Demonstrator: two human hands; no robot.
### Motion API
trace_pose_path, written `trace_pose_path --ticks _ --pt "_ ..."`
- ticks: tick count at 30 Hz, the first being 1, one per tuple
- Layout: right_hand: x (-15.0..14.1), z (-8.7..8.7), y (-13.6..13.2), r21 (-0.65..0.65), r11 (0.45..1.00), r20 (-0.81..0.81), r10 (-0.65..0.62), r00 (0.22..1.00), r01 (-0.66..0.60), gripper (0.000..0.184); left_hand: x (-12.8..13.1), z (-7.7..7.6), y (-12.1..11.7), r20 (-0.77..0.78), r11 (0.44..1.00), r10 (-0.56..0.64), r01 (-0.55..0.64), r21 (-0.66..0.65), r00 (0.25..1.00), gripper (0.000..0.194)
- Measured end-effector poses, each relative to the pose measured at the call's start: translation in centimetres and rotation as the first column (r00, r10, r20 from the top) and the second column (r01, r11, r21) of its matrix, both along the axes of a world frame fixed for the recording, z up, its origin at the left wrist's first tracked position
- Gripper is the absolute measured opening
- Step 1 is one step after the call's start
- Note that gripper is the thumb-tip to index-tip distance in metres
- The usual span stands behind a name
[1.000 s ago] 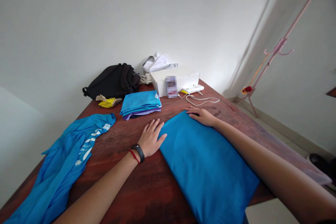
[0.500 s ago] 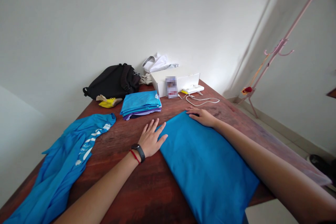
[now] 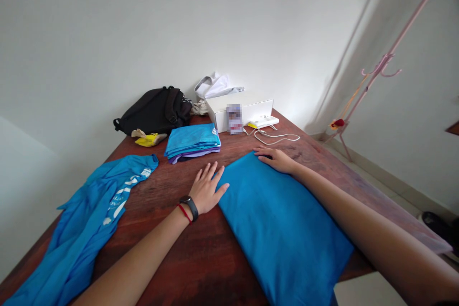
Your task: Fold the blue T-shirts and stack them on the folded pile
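Observation:
A blue garment (image 3: 283, 229), folded into a long panel, lies on the dark red wooden table (image 3: 201, 258) and reaches past its front edge. My left hand (image 3: 208, 189) rests with fingers spread at the panel's far left corner, thumb touching the cloth. At the far right corner lies my right hand (image 3: 276, 158), fingers stretched out flat over the fabric's edge. Beyond my left hand sits a stack of folded clothes (image 3: 192, 139), blue on top with purple beneath. Another blue shirt (image 3: 103, 210) with white lettering is loosely spread along the table's left side.
Against the wall are a black backpack (image 3: 152, 111), a yellow packet (image 3: 147, 140), a white box (image 3: 247, 105) and white cloth (image 3: 215, 86). A white device (image 3: 264, 121) with a looped cable (image 3: 287, 139) lies before the box. A pink coat stand (image 3: 380, 64) rises beyond the right edge.
Almost nothing differs. The fingers of my left hand have shifted very slightly at the garment's corner; my right hand stays in place.

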State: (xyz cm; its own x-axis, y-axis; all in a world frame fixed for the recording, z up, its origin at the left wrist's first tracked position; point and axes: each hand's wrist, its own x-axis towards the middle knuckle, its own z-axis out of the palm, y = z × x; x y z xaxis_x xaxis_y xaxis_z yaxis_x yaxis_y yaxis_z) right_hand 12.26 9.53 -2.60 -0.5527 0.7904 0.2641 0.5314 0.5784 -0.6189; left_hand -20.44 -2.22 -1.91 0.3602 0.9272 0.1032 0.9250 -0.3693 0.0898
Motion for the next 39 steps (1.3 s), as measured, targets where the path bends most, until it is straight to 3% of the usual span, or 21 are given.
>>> trace_pose_path --ticks 22,28,33,39 --pt "-0.2 0.4 -0.4 -0.027 1.0 -0.016 0.004 1.0 -0.005 0.037 -0.1 -0.2 -0.1 0.062 1.0 -0.011 0.01 0.03 0.998 0.063" --pt "-0.2 0.6 -0.5 -0.052 0.999 0.004 0.009 1.0 -0.008 0.04 0.1 1.7 -0.6 0.129 0.998 -0.019 0.011 0.064 0.991 0.048" --pt "-0.2 0.6 -0.5 -0.067 0.998 0.017 0.0 1.0 0.001 0.041 -0.4 3.6 -0.5 0.204 0.994 0.104 -0.109 0.013 0.973 0.037" --pt "-0.3 0.6 -0.5 -0.067 0.998 0.022 -0.009 1.0 0.011 0.044 -1.8 3.5 0.5 0.257 0.967 0.249 -0.227 -0.113 0.934 0.041"
